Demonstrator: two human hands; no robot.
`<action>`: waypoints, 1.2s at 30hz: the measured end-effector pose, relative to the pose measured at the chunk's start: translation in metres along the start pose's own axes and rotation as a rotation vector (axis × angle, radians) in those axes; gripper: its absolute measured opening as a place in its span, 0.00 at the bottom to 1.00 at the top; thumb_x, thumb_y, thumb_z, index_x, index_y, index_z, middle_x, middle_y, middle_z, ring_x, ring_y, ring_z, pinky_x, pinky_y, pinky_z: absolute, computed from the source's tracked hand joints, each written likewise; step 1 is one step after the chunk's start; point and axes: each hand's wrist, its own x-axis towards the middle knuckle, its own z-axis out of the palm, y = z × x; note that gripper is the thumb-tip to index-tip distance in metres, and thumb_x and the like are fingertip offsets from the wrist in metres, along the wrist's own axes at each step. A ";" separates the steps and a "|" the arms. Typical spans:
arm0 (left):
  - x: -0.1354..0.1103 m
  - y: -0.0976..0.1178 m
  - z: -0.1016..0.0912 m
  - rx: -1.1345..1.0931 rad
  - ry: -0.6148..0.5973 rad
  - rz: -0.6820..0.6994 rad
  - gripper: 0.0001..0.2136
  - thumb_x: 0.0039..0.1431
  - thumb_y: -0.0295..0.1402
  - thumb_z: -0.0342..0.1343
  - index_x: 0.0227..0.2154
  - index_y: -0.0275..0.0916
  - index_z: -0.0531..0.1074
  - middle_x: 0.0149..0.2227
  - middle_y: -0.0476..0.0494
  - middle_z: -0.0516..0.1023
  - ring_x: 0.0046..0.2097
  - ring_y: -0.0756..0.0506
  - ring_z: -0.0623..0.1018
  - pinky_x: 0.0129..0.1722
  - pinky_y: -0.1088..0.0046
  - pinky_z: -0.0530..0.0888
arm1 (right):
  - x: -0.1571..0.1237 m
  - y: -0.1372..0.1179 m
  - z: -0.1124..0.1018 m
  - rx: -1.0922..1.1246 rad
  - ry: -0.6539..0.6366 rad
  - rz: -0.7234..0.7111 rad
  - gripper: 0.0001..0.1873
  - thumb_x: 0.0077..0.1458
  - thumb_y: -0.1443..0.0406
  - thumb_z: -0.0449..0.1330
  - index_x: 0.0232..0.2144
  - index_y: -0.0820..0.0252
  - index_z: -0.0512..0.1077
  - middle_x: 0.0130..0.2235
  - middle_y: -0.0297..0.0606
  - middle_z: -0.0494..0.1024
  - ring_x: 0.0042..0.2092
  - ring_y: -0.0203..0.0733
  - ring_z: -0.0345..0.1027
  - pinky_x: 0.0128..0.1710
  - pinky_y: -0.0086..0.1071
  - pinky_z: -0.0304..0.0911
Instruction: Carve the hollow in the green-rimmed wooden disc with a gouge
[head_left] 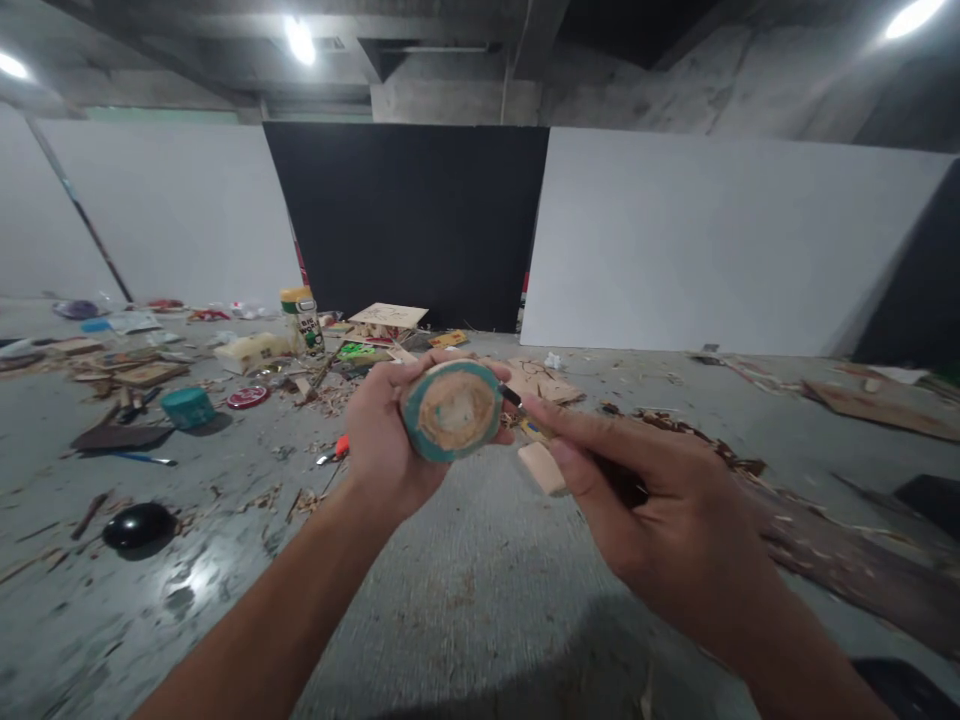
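Beside the teal-rimmed wooden disc [452,410] gripped in the left hand [382,440], the right hand [660,510] pinches a thin tool [511,397]; a steady hold helps.

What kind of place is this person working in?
Probably a makeshift woodcraft workshop in a bare concrete hall: wood shavings litter the floor, and the left hand holds a round wooden piece, the right hand a small tool.

The disc [452,409] is round, with a teal rim and a pale wooden face ringed in brown. It stands upright, face to the camera, gripped in the left hand [382,440]. A slim dark tool [512,397], mostly hidden in the right hand [675,500], meets its right edge.
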 end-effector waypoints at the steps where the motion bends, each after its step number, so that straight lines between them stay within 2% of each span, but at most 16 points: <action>1: 0.000 0.002 -0.001 -0.008 0.017 0.017 0.10 0.50 0.35 0.47 0.29 0.36 0.70 0.35 0.33 0.81 0.39 0.35 0.81 0.34 0.56 0.79 | 0.001 0.000 -0.002 -0.028 -0.012 -0.006 0.17 0.60 0.69 0.57 0.49 0.52 0.79 0.39 0.38 0.85 0.34 0.42 0.78 0.30 0.33 0.71; 4: 0.000 0.004 0.000 -0.009 0.032 0.045 0.10 0.50 0.36 0.48 0.30 0.37 0.70 0.34 0.33 0.81 0.38 0.35 0.81 0.35 0.57 0.79 | 0.001 0.001 0.002 -0.084 -0.052 -0.016 0.20 0.60 0.70 0.55 0.52 0.54 0.77 0.35 0.39 0.84 0.30 0.41 0.76 0.29 0.34 0.70; 7: -0.001 0.002 0.003 0.014 0.054 0.049 0.11 0.50 0.35 0.47 0.30 0.35 0.72 0.34 0.33 0.81 0.37 0.36 0.81 0.36 0.57 0.79 | 0.001 0.002 0.011 -0.097 -0.087 -0.013 0.21 0.61 0.70 0.53 0.54 0.57 0.75 0.33 0.41 0.82 0.30 0.43 0.74 0.32 0.37 0.71; 10: -0.001 -0.002 0.008 0.014 0.080 0.063 0.10 0.50 0.33 0.48 0.29 0.35 0.72 0.33 0.34 0.81 0.37 0.37 0.81 0.37 0.58 0.79 | -0.001 0.007 0.019 -0.085 -0.071 -0.023 0.21 0.62 0.70 0.52 0.55 0.58 0.74 0.33 0.42 0.80 0.31 0.43 0.74 0.33 0.38 0.71; 13: -0.002 -0.004 0.011 -0.003 0.096 0.094 0.10 0.54 0.33 0.48 0.27 0.35 0.72 0.30 0.36 0.81 0.37 0.38 0.82 0.39 0.58 0.79 | -0.003 0.010 0.025 -0.066 -0.038 -0.028 0.22 0.63 0.71 0.51 0.56 0.56 0.73 0.33 0.41 0.80 0.32 0.42 0.74 0.31 0.36 0.70; 19: -0.003 -0.005 0.012 0.016 0.108 0.152 0.12 0.57 0.34 0.48 0.30 0.35 0.75 0.30 0.38 0.81 0.38 0.38 0.82 0.40 0.59 0.78 | -0.007 0.010 0.033 -0.024 -0.018 -0.009 0.22 0.64 0.69 0.50 0.58 0.57 0.71 0.37 0.44 0.81 0.39 0.44 0.76 0.35 0.37 0.71; 23: -0.003 -0.005 0.006 0.017 0.018 0.194 0.11 0.55 0.34 0.47 0.30 0.36 0.73 0.35 0.36 0.82 0.41 0.36 0.82 0.41 0.57 0.78 | -0.006 0.007 0.032 0.099 -0.050 0.045 0.19 0.65 0.66 0.51 0.54 0.54 0.75 0.39 0.42 0.82 0.44 0.45 0.75 0.40 0.38 0.72; 24: -0.002 -0.005 0.004 0.018 -0.011 0.198 0.11 0.54 0.34 0.47 0.30 0.36 0.73 0.36 0.35 0.82 0.41 0.35 0.82 0.41 0.56 0.78 | -0.005 0.006 0.031 0.129 -0.060 0.069 0.19 0.65 0.66 0.52 0.53 0.53 0.75 0.40 0.42 0.82 0.43 0.44 0.75 0.40 0.38 0.71; 26: -0.002 -0.005 0.002 0.021 -0.052 0.190 0.11 0.54 0.35 0.47 0.30 0.36 0.72 0.37 0.35 0.81 0.43 0.35 0.81 0.42 0.55 0.77 | -0.004 0.005 0.028 0.189 -0.099 0.135 0.19 0.65 0.65 0.52 0.53 0.51 0.76 0.35 0.39 0.81 0.33 0.40 0.73 0.33 0.34 0.70; 29: -0.002 -0.004 0.000 0.026 -0.078 0.174 0.10 0.53 0.36 0.48 0.30 0.37 0.72 0.38 0.34 0.81 0.44 0.34 0.81 0.42 0.55 0.77 | -0.004 0.004 0.024 0.306 -0.176 0.254 0.19 0.66 0.62 0.52 0.55 0.50 0.75 0.21 0.30 0.69 0.19 0.34 0.56 0.17 0.27 0.57; 30: -0.002 -0.004 0.000 0.027 -0.083 0.175 0.10 0.52 0.36 0.48 0.29 0.37 0.72 0.38 0.34 0.81 0.45 0.33 0.81 0.42 0.55 0.77 | -0.005 0.004 0.024 0.351 -0.194 0.286 0.19 0.66 0.61 0.52 0.55 0.50 0.75 0.19 0.28 0.64 0.18 0.33 0.51 0.15 0.26 0.52; 32: -0.003 -0.005 0.001 0.031 -0.088 0.182 0.10 0.52 0.36 0.48 0.29 0.37 0.72 0.38 0.34 0.81 0.45 0.33 0.80 0.42 0.55 0.77 | -0.006 0.004 0.024 0.430 -0.219 0.338 0.20 0.66 0.60 0.52 0.56 0.51 0.74 0.19 0.27 0.59 0.17 0.32 0.48 0.14 0.25 0.47; 36: -0.004 -0.008 0.003 0.052 -0.083 0.258 0.10 0.52 0.37 0.48 0.28 0.38 0.70 0.39 0.34 0.81 0.45 0.33 0.80 0.41 0.54 0.77 | -0.007 -0.002 0.030 0.502 -0.172 0.397 0.18 0.65 0.60 0.52 0.53 0.51 0.76 0.21 0.27 0.59 0.19 0.31 0.47 0.16 0.25 0.48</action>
